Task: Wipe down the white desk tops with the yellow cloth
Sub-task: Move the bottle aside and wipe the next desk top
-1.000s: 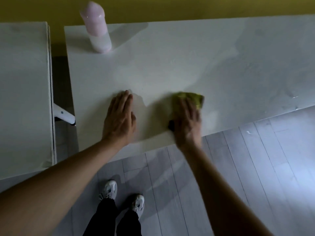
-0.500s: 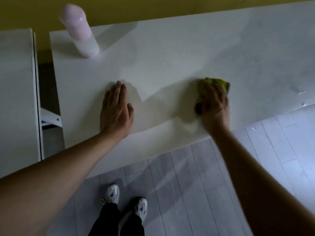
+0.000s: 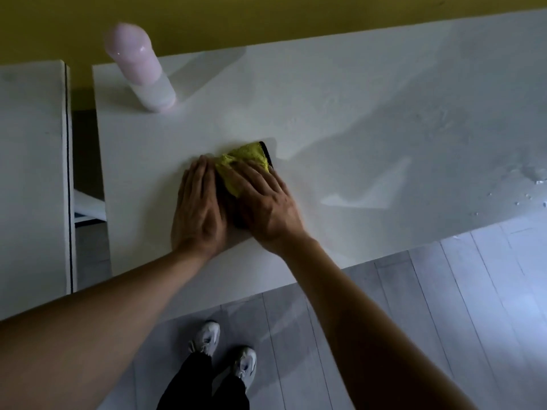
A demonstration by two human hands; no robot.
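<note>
The yellow cloth (image 3: 248,157) with a dark edge lies on the white desk top (image 3: 340,119) near its front edge. My right hand (image 3: 268,202) presses flat on the cloth with straight fingers, covering its near part. Right beside it, my left hand (image 3: 199,208) rests palm down on the desk, its fingertips next to the cloth's left side. Whether the two hands touch I cannot tell.
A pink and white bottle (image 3: 139,69) stands at the desk's back left corner. Water drops (image 3: 529,184) glisten at the right. A second white desk (image 3: 29,173) sits to the left across a narrow gap. A yellow wall (image 3: 266,16) runs behind; grey floor boards and my shoes lie below.
My right hand has slid the cloth leftward across the desk until it lies against my left hand. The left hand has stayed flat in about the same spot.
</note>
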